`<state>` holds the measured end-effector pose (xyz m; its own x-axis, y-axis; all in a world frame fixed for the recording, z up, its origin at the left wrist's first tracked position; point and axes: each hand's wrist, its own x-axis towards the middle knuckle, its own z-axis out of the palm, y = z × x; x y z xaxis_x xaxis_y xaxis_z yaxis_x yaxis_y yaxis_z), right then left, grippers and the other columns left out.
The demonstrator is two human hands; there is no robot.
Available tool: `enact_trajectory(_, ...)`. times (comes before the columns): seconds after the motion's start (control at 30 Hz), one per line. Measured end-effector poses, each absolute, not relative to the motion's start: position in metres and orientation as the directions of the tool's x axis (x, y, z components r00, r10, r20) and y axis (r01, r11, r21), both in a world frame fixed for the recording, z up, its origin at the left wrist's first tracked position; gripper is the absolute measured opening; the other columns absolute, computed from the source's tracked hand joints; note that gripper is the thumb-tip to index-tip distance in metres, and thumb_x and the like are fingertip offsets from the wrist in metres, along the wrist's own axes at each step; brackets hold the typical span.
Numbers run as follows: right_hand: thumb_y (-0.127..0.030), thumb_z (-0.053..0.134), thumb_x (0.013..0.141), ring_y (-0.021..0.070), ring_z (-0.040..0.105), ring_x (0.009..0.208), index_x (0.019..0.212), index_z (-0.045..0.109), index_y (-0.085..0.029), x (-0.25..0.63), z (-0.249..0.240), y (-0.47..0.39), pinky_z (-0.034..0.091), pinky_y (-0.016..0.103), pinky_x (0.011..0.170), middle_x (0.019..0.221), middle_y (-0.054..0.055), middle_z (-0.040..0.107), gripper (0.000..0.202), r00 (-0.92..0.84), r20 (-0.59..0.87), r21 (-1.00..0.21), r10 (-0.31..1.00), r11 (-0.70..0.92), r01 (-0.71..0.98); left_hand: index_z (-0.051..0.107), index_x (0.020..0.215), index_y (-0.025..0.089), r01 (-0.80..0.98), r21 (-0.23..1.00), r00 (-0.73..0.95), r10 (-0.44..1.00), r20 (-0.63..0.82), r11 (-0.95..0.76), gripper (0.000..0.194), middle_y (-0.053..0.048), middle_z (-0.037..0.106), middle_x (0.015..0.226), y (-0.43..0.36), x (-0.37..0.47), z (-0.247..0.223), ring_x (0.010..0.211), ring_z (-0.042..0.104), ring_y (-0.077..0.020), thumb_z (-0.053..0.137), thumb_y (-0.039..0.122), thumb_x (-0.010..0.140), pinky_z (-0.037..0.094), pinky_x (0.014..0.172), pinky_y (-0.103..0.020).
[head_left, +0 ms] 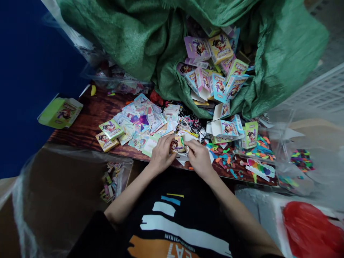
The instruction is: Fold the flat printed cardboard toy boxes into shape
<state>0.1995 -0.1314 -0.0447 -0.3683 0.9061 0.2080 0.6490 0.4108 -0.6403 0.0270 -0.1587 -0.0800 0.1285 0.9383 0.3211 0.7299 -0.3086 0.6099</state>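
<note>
Between my two hands, near the table's front edge, is a small yellow printed box [177,144]. My left hand [162,152] has its fingers closed on the box's left side. At the right end of the box, my right hand [199,156] pinches a white cord [183,153] that loops under the box. Whether its fingertips also grip the box is hard to make out. Left of my hands lies a spread pile of printed cards [146,122]. Just beyond them are tangled cords and hair ties [186,123].
A green woven sack [129,39] spills printed boxes [217,84] at the back. Two closed boxes [109,134] sit left. Colourful balloon-like pieces [228,157] lie right. Below the table's left edge is a carton [67,179], and a red bag [311,225] sits lower right.
</note>
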Motion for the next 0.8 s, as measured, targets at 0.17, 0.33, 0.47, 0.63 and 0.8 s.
enact_trajectory(0.17, -0.019, 0.046, 0.094, 0.0218, 0.065, 0.101, 0.112, 0.071, -0.021, 0.211, -0.033, -0.134, 0.052, 0.035, 0.086, 0.106, 0.008, 0.067, 0.031, -0.366, 0.141, -0.789, 0.920, 0.328, 0.520, 0.041, 0.137, 0.018, 0.739, 0.623, 0.090, 0.954, 0.286, -0.256, 0.058, -0.015, 0.058, 0.133, -0.157, 0.025, -0.081, 0.122, 0.055, -0.0293, 0.064, 0.019, 0.084, 0.050, 0.101, -0.045)
enact_trajectory(0.33, -0.026, 0.059, 0.090, 0.0164, 0.058, 0.074, 0.097, 0.073, -0.022, 0.219, -0.002, -0.121, 0.049, 0.030, 0.068, 0.080, 0.001, 0.057, 0.016, -0.166, 0.221, -0.822, 0.961, 0.275, 0.499, 0.044, 0.133, 0.017, 0.723, 0.634, 0.116, 0.952, 0.284, -0.277, 0.053, -0.016, 0.058, 0.132, -0.157, 0.024, -0.079, 0.122, 0.055, -0.0292, 0.064, 0.021, 0.084, 0.050, 0.100, -0.043)
enact_trajectory(0.47, -0.025, 0.067, 0.085, 0.0135, 0.052, 0.062, 0.098, 0.063, -0.022, 0.211, 0.010, -0.108, 0.044, 0.026, 0.057, 0.074, -0.003, 0.056, 0.014, -0.019, 0.259, -0.874, 0.966, 0.243, 0.421, 0.046, 0.129, 0.017, 0.704, 0.644, 0.132, 0.946, 0.295, -0.299, 0.051, -0.015, 0.061, 0.127, -0.159, 0.029, -0.077, 0.118, 0.058, -0.0290, 0.067, 0.024, 0.084, 0.051, 0.097, -0.043)
enact_trajectory(0.63, -0.023, 0.063, 0.089, 0.0152, 0.057, 0.067, 0.078, 0.061, -0.022, 0.199, -0.006, -0.115, 0.045, 0.028, 0.065, 0.074, 0.000, 0.061, 0.012, -0.249, 0.324, -0.750, 0.913, 0.408, 0.520, 0.046, 0.127, 0.018, 0.709, 0.647, 0.077, 0.942, 0.326, -0.282, 0.051, -0.013, 0.062, 0.122, -0.159, 0.031, -0.073, 0.114, 0.059, -0.0272, 0.069, 0.025, 0.082, 0.052, 0.095, -0.040)
enact_trajectory(0.8, -0.025, 0.053, 0.095, 0.0185, 0.065, 0.077, 0.084, 0.069, -0.021, 0.204, -0.018, -0.122, 0.047, 0.029, 0.071, 0.082, 0.005, 0.069, 0.020, -0.367, 0.230, -0.745, 0.901, 0.406, 0.530, 0.046, 0.128, 0.018, 0.729, 0.627, 0.075, 0.943, 0.323, -0.273, 0.051, -0.013, 0.061, 0.126, -0.156, 0.026, -0.070, 0.117, 0.058, -0.0267, 0.068, 0.024, 0.083, 0.051, 0.097, -0.039)
